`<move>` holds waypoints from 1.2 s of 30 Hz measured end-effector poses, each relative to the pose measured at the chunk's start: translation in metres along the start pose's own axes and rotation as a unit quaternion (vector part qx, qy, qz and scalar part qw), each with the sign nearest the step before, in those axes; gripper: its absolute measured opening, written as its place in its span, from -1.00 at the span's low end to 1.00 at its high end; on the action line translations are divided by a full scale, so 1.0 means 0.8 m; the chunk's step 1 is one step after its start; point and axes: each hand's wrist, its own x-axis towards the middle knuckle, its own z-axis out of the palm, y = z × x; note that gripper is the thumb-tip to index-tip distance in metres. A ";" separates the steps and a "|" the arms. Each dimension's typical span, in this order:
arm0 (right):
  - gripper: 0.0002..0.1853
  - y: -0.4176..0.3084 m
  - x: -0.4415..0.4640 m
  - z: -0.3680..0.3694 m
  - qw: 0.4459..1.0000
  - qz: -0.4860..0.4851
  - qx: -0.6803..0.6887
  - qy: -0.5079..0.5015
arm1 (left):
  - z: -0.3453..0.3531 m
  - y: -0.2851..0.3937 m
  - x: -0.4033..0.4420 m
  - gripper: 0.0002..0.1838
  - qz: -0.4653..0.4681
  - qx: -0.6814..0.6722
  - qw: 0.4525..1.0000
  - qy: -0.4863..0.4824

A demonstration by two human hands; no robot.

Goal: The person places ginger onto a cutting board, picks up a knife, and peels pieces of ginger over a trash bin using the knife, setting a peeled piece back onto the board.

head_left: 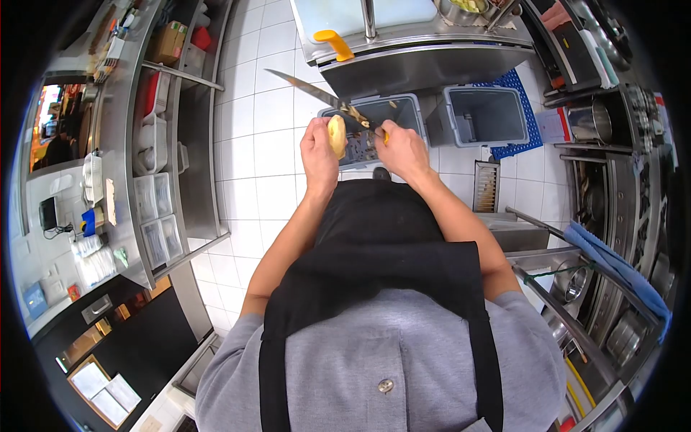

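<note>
Left hand (317,150) curled around yellow vegetable (336,137), right hand (403,153) gripping knife (309,88)

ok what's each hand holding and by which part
The left hand holds a yellowish piece of food along one side; the right hand holds a knife by its yellow handle.

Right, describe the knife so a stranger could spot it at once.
Find the grey bin just ahead of the black apron. Over it, the right hand grips the knife, whose long, pointed blade slants toward the left. Its metal blade, dotted with pale scraps, sets it apart from the rounded yellow piece in the left hand.
</note>
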 end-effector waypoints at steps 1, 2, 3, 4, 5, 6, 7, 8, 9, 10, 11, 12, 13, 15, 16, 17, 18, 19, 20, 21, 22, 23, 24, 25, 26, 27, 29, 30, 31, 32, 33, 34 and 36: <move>-0.76 -0.010 -0.003 -0.005 1.000 0.001 -0.001 0.000 | -0.002 -0.004 0.000 -0.59 -0.001 -0.001 1.000 0.000; -0.78 -0.023 -0.007 -0.010 0.999 -0.039 0.010 0.018 | -0.004 -0.010 0.000 -0.62 -0.005 0.003 1.000 -0.003; -0.80 -0.032 -0.010 -0.012 0.996 -0.077 0.021 0.036 | -0.005 -0.012 -0.001 -0.65 -0.009 0.008 1.000 -0.007; -0.80 -0.038 -0.012 -0.012 0.996 -0.076 0.022 0.038 | -0.004 -0.013 -0.001 -0.65 -0.009 0.008 1.000 -0.009; -0.81 -0.042 -0.013 -0.012 0.990 -0.124 0.025 0.061 | -0.002 -0.016 -0.002 -0.67 0.038 0.031 0.999 -0.001; -0.80 -0.045 -0.013 -0.011 0.981 -0.171 0.028 0.083 | 0.002 -0.015 -0.003 -0.69 0.084 0.053 0.995 0.009; -0.81 -0.044 -0.013 -0.008 0.977 -0.188 0.023 0.095 | 0.005 -0.015 -0.005 -0.70 0.084 0.035 0.996 0.018; -0.81 -0.044 -0.013 -0.008 0.977 -0.189 0.023 0.094 | 0.005 -0.013 -0.006 -0.70 0.085 0.035 0.996 0.018; -0.79 -0.044 -0.012 -0.009 0.976 -0.191 0.026 0.097 | 0.005 -0.009 -0.007 -0.69 0.085 0.043 0.995 0.014; -0.78 -0.045 -0.012 -0.009 0.976 -0.193 0.030 0.099 | 0.004 -0.006 -0.009 -0.69 0.084 0.051 0.995 0.011; -0.78 -0.046 -0.012 -0.012 0.976 -0.194 0.031 0.098 | -0.001 -0.007 -0.010 -0.69 0.084 0.051 0.995 0.013; -0.81 -0.047 -0.012 -0.017 0.985 -0.156 0.015 0.065 | -0.008 -0.007 -0.009 -0.68 0.057 0.064 0.996 0.001; -0.81 -0.046 -0.011 -0.020 0.993 -0.118 -0.001 0.032 | -0.013 -0.007 -0.009 -0.66 0.029 0.076 0.997 -0.010; -0.80 -0.032 -0.006 -0.020 0.998 -0.066 0.000 -0.008 | -0.016 -0.002 -0.009 -0.64 0.078 0.067 0.995 -0.018; -0.77 -0.023 -0.002 -0.018 0.999 -0.013 0.000 -0.047 | -0.015 0.004 -0.009 -0.61 0.127 0.058 0.990 -0.026; -0.74 -0.014 0.000 -0.017 0.998 0.004 0.014 -0.064 | -0.015 0.010 -0.014 -0.54 0.095 0.046 0.993 -0.042; -0.74 -0.015 -0.002 -0.018 0.998 0.004 0.013 -0.065 | -0.014 0.012 -0.014 -0.54 0.095 0.045 0.994 -0.041; -0.74 -0.016 -0.004 -0.020 0.998 0.018 0.027 -0.060 | -0.012 0.011 -0.013 -0.51 0.038 -0.010 0.999 -0.037; -0.75 -0.019 -0.006 -0.022 0.997 0.031 0.042 -0.055 | -0.011 0.011 -0.011 -0.48 -0.018 -0.065 0.997 -0.032; -0.75 -0.022 -0.008 -0.024 0.997 0.030 0.041 -0.056 | -0.012 0.009 -0.010 -0.48 -0.064 -0.107 0.992 -0.030; -0.75 -0.027 -0.011 -0.026 0.998 0.002 0.055 -0.023 | -0.013 0.007 -0.008 -0.48 -0.064 -0.108 0.992 -0.030; -0.76 -0.030 -0.016 -0.026 0.997 -0.024 0.069 0.010 | -0.016 0.004 -0.008 -0.49 -0.117 -0.168 0.978 -0.038; -0.76 -0.034 -0.022 -0.024 0.997 -0.022 0.069 0.010 | -0.020 0.001 -0.009 -0.50 -0.169 -0.227 0.958 -0.046; -0.77 -0.038 -0.028 -0.023 0.995 -0.058 0.082 0.026 | -0.023 -0.002 -0.009 -0.55 -0.192 -0.251 0.947 -0.052; -0.77 -0.043 -0.032 -0.023 0.990 -0.095 0.093 0.042 | -0.026 -0.004 -0.011 -0.55 -0.191 -0.251 0.947 -0.054; -0.81 -0.051 -0.039 -0.022 0.983 -0.144 0.087 0.076 | -0.029 -0.004 -0.013 -0.57 -0.180 -0.270 0.944 -0.052; -0.83 -0.068 -0.050 -0.020 0.967 -0.219 0.061 0.114 | -0.033 -0.005 -0.012 -0.59 -0.192 -0.303 0.933 -0.013; -0.83 -0.075 -0.053 -0.019 0.962 -0.243 0.041 0.118 | -0.040 -0.008 -0.008 -0.56 -0.180 -0.328 0.925 -0.069; -0.83 -0.080 -0.053 -0.015 0.962 -0.243 0.040 0.119 | -0.044 -0.013 -0.003 -0.55 -0.165 -0.316 0.932 -0.066; -0.83 -0.082 -0.053 -0.010 0.959 -0.257 0.024 0.120 | -0.048 -0.017 -0.001 -0.53 -0.152 -0.304 0.938 -0.063; -0.82 -0.086 -0.054 -0.007 0.955 -0.270 0.008 0.120 | -0.049 -0.012 -0.002 -0.53 -0.153 -0.305 0.938 -0.064; -0.82 -0.091 -0.057 -0.005 0.955 -0.270 0.005 0.120 | -0.049 -0.006 -0.002 -0.53 -0.152 -0.296 0.942 -0.044; -0.82 -0.099 -0.057 -0.006 0.952 -0.275 -0.016 0.134 | -0.045 0.006 -0.003 -0.53 -0.149 -0.295 0.944 -0.025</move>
